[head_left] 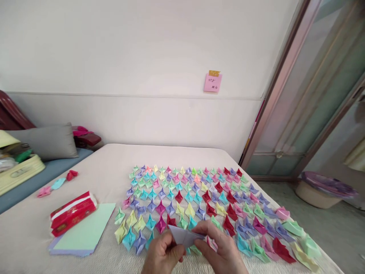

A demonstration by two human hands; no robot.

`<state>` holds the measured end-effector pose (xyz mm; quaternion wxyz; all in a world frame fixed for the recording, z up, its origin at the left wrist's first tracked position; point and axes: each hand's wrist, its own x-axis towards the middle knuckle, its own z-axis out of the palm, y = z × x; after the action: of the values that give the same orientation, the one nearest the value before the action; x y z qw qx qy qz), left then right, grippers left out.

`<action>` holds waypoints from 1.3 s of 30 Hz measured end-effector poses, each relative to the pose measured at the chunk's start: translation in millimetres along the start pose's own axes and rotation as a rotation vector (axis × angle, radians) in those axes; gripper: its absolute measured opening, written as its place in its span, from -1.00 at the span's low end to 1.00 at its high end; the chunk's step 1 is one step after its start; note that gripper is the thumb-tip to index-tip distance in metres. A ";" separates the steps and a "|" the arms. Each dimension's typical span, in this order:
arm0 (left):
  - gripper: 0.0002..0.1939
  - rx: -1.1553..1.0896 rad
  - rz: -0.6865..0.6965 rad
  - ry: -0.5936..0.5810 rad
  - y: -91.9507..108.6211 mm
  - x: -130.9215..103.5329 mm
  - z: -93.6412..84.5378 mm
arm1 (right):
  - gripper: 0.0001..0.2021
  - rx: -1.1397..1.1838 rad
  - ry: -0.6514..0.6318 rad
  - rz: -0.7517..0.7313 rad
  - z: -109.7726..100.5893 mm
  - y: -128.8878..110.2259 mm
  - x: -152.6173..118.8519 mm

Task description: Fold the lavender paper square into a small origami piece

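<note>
A pale lavender sheet of folded paper (184, 236), creased into a pointed, roughly triangular shape, is held up near the front edge of the table. My left hand (164, 253) pinches its left side between thumb and fingers. On the other side, the thumb and fingers of my right hand (218, 247) grip the right corner. Beneath and beyond both hands lie rows of small folded paper boats (160, 207) in blue, green, yellow, pink, red and purple. My hands hide part of the nearest row.
A red tissue pack (73, 213) rests on a stack of green and lavender paper sheets (85, 234) at left. Several folded pieces (58, 183) lie farther left. A basket (21, 173) and grey pillow (45, 141) are beyond. A lidded bin (316, 194) stands on the right floor.
</note>
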<state>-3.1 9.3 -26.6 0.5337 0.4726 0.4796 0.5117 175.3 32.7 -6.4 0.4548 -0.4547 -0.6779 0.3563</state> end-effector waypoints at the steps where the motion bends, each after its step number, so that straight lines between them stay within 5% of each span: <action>1: -0.57 0.046 0.045 0.025 -0.7 -1.3 -0.2 | -0.91 -0.075 0.037 -0.122 0.3 0.3 -1.1; 4: -0.58 0.170 0.180 0.096 -3.4 -3.7 0.3 | -0.87 -0.215 0.119 -0.381 2.4 0.2 -3.6; 11: -0.67 0.281 0.240 0.173 -5.6 -5.2 2.5 | -0.85 -0.422 0.251 -0.559 6.8 -2.6 -5.3; 26: -0.74 0.357 0.360 0.144 -6.7 -6.0 4.9 | -0.83 -0.326 0.156 -0.450 5.8 -7.4 -9.6; 31: -0.87 0.356 0.288 0.194 -4.6 -9.3 4.5 | -0.86 -0.415 0.165 -0.484 9.1 -8.5 -12.5; 35: -0.77 0.301 0.206 0.235 -3.9 -10.6 4.4 | -0.86 -0.473 0.133 -0.504 10.0 -10.1 -14.0; 39: -0.66 0.248 0.212 0.157 -3.5 -10.0 3.8 | -0.92 -0.391 0.063 -0.431 5.9 -11.4 -12.2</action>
<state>0.8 -0.9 -29.4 0.3755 0.5413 0.5267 0.5372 168.5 16.9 -1.7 0.4446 -0.3902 -0.8001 0.0996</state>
